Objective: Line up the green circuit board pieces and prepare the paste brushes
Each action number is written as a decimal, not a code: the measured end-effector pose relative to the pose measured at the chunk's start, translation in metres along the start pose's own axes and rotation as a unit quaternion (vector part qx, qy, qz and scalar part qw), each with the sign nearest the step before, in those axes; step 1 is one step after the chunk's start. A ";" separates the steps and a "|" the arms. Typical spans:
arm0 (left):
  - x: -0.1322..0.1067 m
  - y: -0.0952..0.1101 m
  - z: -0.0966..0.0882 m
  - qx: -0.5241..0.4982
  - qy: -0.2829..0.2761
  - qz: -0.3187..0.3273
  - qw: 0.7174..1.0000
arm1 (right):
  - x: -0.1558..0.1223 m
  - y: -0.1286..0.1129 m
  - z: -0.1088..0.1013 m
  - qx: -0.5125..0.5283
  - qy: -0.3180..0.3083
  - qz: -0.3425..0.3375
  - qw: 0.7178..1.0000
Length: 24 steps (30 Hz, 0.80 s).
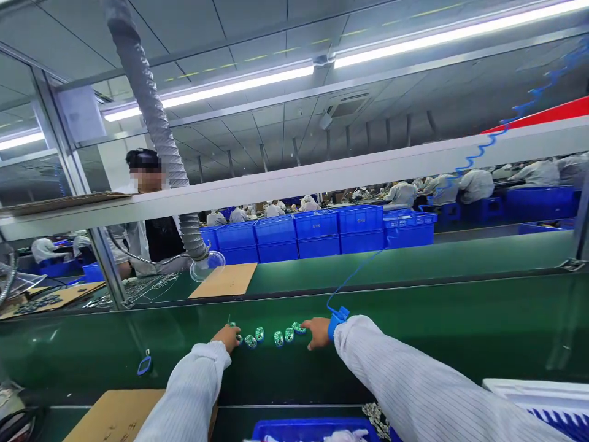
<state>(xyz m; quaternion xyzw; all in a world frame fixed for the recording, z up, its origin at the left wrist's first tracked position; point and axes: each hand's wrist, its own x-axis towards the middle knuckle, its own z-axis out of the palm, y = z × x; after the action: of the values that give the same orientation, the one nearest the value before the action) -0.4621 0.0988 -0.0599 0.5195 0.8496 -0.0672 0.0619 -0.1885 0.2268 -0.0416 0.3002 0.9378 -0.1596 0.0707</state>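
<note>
Both my arms, in white sleeves, reach out over a green conveyor belt. Several small green circuit boards lie in a row on the belt between my hands. My left hand rests at the left end of the row, fingers curled down on the nearest board. My right hand touches the board at the right end, fingers bent. A blue wrist strap sits on my right wrist, and its coiled blue cord runs up to the right.
A person in white stands across the belt at the left by a grey flexible hose. Cardboard sheets lie on the far belt. Blue crates are stacked behind. A blue bin and cardboard sit near me.
</note>
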 end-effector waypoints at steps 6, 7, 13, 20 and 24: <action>0.018 0.016 -0.002 0.003 -0.051 0.059 0.997 | 0.026 0.013 0.008 -0.013 -0.033 0.014 0.999; 0.019 0.020 -0.004 0.002 -0.061 0.069 0.996 | 0.028 0.014 0.009 -0.015 -0.036 0.022 0.999; 0.016 0.044 -0.005 -0.003 -0.094 0.101 0.990 | 0.029 0.018 0.014 -0.031 -0.041 0.039 0.998; 0.014 0.077 0.001 0.025 -0.074 0.138 0.987 | 0.033 0.028 0.012 -0.049 -0.032 0.021 0.998; 0.026 0.084 -0.005 0.025 -0.071 0.156 0.985 | 0.036 0.040 0.013 -0.064 -0.029 0.014 0.997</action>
<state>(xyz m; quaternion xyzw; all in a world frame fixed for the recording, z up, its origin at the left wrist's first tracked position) -0.3988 0.1600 -0.0638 0.6410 0.7496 -0.1150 0.1185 -0.1937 0.2725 -0.0727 0.3036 0.9393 -0.1067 0.1193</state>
